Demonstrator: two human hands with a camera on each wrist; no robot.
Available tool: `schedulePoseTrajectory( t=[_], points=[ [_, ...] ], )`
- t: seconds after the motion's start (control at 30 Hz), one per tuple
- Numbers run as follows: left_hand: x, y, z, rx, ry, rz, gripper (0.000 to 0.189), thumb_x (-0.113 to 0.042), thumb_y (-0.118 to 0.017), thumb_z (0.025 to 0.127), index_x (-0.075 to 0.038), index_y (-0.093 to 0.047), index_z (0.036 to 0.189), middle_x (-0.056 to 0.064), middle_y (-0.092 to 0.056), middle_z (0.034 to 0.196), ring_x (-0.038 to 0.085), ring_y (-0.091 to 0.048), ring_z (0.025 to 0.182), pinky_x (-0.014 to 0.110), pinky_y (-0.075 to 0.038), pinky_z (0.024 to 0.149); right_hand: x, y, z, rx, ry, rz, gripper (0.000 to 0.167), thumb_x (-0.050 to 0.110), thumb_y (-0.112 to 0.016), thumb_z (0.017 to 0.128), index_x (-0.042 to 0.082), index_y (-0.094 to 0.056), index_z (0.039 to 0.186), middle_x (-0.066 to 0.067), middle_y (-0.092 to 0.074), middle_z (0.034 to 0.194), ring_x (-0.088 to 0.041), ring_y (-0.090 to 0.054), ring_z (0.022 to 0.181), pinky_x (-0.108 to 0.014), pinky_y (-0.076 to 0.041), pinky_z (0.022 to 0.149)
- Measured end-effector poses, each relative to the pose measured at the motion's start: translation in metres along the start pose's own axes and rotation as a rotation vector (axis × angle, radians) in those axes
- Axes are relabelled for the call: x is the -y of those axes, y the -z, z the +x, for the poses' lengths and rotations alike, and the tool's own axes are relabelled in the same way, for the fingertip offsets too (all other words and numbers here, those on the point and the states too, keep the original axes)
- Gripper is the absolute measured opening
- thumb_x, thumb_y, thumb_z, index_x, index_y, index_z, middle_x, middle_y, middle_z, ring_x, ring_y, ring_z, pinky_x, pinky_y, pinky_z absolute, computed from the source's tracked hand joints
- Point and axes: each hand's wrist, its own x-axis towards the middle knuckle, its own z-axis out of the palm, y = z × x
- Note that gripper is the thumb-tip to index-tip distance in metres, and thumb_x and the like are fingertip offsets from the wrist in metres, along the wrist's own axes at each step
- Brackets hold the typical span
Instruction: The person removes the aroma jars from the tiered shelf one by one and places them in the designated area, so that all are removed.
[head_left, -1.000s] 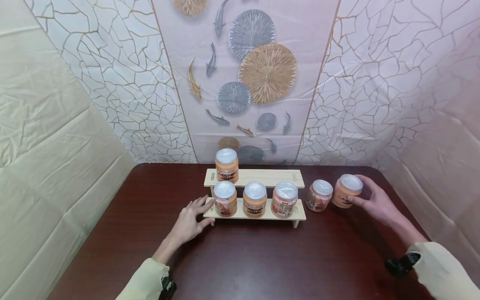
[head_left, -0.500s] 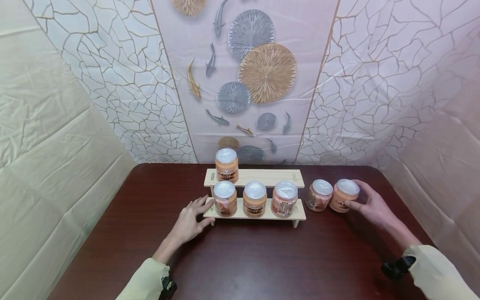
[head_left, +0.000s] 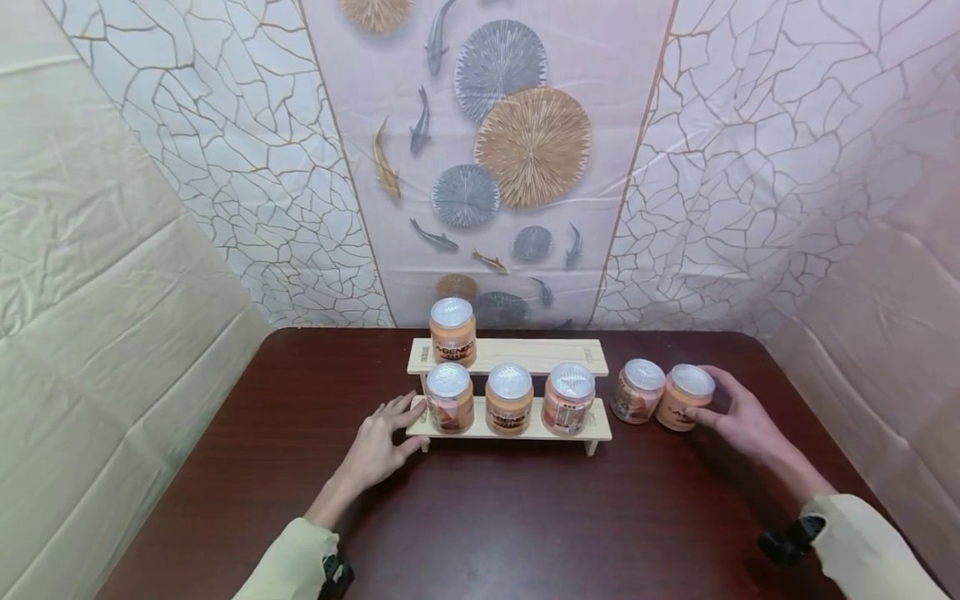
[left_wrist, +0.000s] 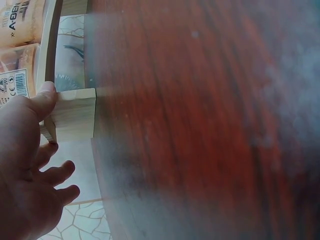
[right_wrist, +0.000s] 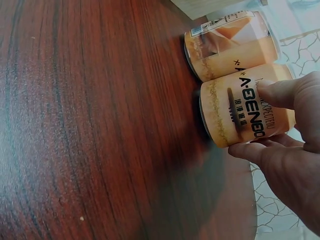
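Observation:
My right hand [head_left: 738, 417] grips an orange jar [head_left: 684, 398] with a clear ridged lid, thumb on its label side. In the right wrist view this jar [right_wrist: 245, 107] stands on the table, side by side with another orange jar [right_wrist: 225, 45]. At the left end of a two-step wooden rack [head_left: 540, 357], my left hand [head_left: 381, 443] holds the lower step between thumb and fingers. The left wrist view shows the thumb [left_wrist: 46, 100] on the board's front edge. Three jars stand along the lower step, the middle jar [head_left: 509, 400] among them. One jar [head_left: 453, 333] stands on the upper step's left.
A dark red-brown table [head_left: 480, 517] bears everything. Behind it hangs a patterned cloth [head_left: 532, 150], and plain beige cloth [head_left: 112, 275] closes the left side. The neighbouring jar [head_left: 637, 392] stands between the rack and my right hand.
My right hand has brought its jar left and a little nearer to me, down beside the neighbouring jar. The left hand and the rack stay put.

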Motion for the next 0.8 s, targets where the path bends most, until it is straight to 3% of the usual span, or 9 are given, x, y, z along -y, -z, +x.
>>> schedulePoseTrajectory(
  t=[0.47,0.6,0.7,0.8],
  points=[
    [0.0001,0.0008,0.0,0.012,0.014,-0.002,0.057,-0.019,-0.082,0.084,-0.002,-0.062,0.135,0.026,-0.051,0.143,0.049,-0.046,0.13,0.064,-0.032,0.108,-0.0036,-0.0029,0.0012,-0.008,-0.025,-0.024,0.067,-0.003,-0.075,0.086,-0.012,-0.037,0.141,-0.037,-0.052,0.129,0.008,-0.05,0.103,-0.008,-0.043,0.08],
    [-0.0003,0.0008,0.0,0.018,0.021,0.004,0.058,-0.019,-0.082,0.084,-0.002,-0.062,0.136,0.025,-0.05,0.143,0.049,-0.046,0.131,0.063,-0.032,0.108,-0.0024,-0.0031,0.0006,-0.004,-0.046,-0.058,0.069,-0.001,-0.074,0.087,-0.012,-0.035,0.143,-0.037,-0.05,0.132,-0.024,-0.058,0.114,-0.006,-0.041,0.081],
    [-0.0002,0.0005,0.0,0.016,0.02,0.002,0.057,-0.018,-0.082,0.084,-0.002,-0.062,0.136,0.025,-0.05,0.143,0.049,-0.046,0.13,0.063,-0.032,0.108,-0.0009,-0.0034,-0.0003,0.002,-0.059,-0.059,0.07,-0.001,-0.074,0.088,-0.012,-0.033,0.144,-0.038,-0.048,0.133,-0.049,-0.051,0.119,-0.006,-0.04,0.081],
    [-0.0001,0.0,0.0001,0.007,0.01,0.002,0.057,-0.017,-0.082,0.084,-0.002,-0.062,0.135,0.026,-0.051,0.142,0.05,-0.047,0.129,0.064,-0.033,0.107,-0.0003,-0.0035,-0.0012,0.006,-0.064,-0.042,0.07,-0.001,-0.073,0.089,-0.012,-0.032,0.145,-0.039,-0.047,0.134,-0.054,-0.047,0.12,-0.007,-0.039,0.081]
  ],
)
